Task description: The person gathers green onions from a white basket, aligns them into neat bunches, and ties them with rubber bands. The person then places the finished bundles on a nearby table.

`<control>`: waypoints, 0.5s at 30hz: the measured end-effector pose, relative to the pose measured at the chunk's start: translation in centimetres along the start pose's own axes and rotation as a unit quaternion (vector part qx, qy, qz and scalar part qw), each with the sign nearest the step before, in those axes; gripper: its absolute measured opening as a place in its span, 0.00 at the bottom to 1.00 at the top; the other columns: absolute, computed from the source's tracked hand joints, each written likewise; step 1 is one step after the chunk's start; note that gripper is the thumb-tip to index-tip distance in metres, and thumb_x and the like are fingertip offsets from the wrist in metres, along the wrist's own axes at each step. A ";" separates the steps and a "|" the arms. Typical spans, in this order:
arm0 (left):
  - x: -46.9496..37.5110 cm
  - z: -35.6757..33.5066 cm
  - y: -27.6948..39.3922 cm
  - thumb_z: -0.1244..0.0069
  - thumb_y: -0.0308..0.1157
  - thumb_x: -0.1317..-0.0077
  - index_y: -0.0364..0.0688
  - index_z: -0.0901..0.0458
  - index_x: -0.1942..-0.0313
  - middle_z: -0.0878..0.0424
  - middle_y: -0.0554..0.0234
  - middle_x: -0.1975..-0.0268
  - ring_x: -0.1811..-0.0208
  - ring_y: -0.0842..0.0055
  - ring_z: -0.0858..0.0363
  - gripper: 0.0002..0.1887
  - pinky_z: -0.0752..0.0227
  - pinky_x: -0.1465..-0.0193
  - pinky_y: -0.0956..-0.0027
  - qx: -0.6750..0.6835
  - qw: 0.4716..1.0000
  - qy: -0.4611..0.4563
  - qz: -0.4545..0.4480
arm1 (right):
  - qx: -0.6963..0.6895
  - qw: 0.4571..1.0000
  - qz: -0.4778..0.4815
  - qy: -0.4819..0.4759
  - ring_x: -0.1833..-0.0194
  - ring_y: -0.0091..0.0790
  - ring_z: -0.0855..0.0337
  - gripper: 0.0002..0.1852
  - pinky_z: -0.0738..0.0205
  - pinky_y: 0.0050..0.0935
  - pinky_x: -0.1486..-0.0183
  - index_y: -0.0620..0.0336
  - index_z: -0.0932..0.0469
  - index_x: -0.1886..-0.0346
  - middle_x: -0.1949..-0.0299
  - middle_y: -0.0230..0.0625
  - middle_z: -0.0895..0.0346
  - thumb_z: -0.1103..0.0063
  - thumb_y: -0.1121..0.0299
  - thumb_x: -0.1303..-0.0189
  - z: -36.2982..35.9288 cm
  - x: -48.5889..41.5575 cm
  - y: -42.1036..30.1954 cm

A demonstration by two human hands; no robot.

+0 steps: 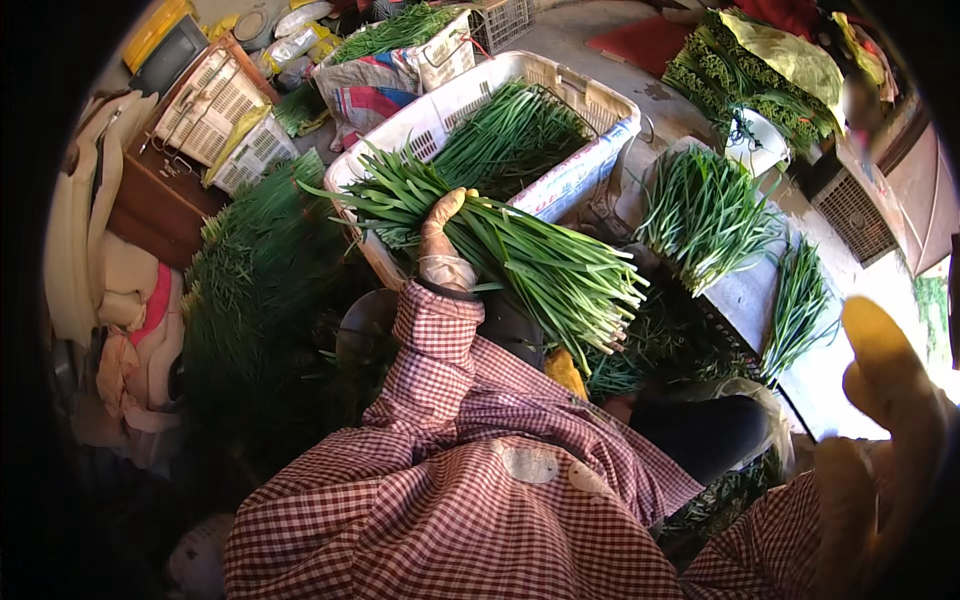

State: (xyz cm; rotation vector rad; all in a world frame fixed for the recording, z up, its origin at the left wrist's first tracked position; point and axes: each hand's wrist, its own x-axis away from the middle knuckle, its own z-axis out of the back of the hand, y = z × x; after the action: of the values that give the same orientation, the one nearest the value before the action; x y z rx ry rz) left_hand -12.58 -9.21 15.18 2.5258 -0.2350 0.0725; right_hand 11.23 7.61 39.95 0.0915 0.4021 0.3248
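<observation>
My left hand (444, 214), in a pale glove, grips a thick bunch of garlic chives (555, 262). The leaf tips point up and left, and the pale cut ends lie to the lower right. This bunch hangs over the near side of a white plastic basket (577, 174), which holds more chives (510, 135). Close to the camera at the right edge is my right hand (892, 405), in a yellowish glove. Its fingers are apart and nothing shows between them, though it is blurred and partly dark.
Two chive bunches, one large (709, 214) and one thin (799, 307), lie on a grey board (739, 300) at right. A white bucket (756, 141) stands behind them. Loose chives (255, 255) heap up at left, below white crates (206, 101). A woven sack (371, 101) sits beyond the basket.
</observation>
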 end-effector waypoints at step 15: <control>0.3 -1.4 -0.8 0.43 0.32 0.46 0.41 0.19 0.67 0.17 0.63 0.65 0.64 0.71 0.21 0.07 0.24 0.56 0.64 -0.019 0.993 0.099 -0.057 | 0.015 0.996 0.084 -0.012 0.66 0.41 0.20 0.19 0.25 0.31 0.64 0.61 0.24 0.52 0.65 0.43 0.21 0.36 0.73 0.50 -1.5 1.0 1.2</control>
State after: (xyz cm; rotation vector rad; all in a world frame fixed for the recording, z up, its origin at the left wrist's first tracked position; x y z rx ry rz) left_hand -12.12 -7.85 15.89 2.4676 -0.0111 0.2696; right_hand 11.09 9.12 38.38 0.1593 0.3769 0.4831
